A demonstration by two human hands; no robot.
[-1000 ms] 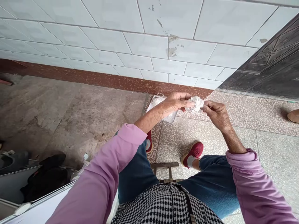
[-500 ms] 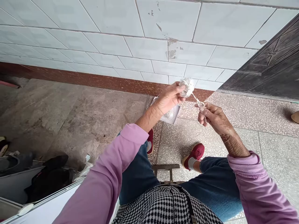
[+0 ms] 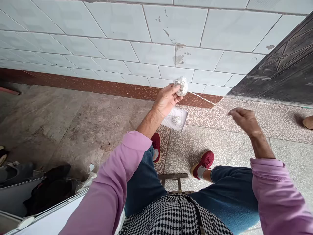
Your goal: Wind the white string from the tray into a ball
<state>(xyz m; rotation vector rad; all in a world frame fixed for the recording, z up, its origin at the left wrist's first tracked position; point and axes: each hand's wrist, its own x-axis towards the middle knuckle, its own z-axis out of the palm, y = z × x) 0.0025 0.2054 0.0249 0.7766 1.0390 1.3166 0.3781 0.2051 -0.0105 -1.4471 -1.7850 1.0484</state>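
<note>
I see the left hand (image 3: 165, 100) grasping a white yarn bundle (image 3: 182, 87) in front of the wall's brown base (image 3: 137, 90). A white cord (image 3: 202, 98) runs straight from it to the right hand (image 3: 245, 121), whose fingers pinch its blurred far end. Below the left wrist, I make out a shallow tray (image 3: 185, 119) holding a whitish ball (image 3: 177, 121) on the speckled floor (image 3: 181, 143), near the red shoes (image 3: 205, 160).

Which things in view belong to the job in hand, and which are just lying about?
In the job:
- white bundle, in left hand
- white strand, running toward right hand
- tray, probably

Lying about:
- black item, lower left
- brown object, right edge
</note>
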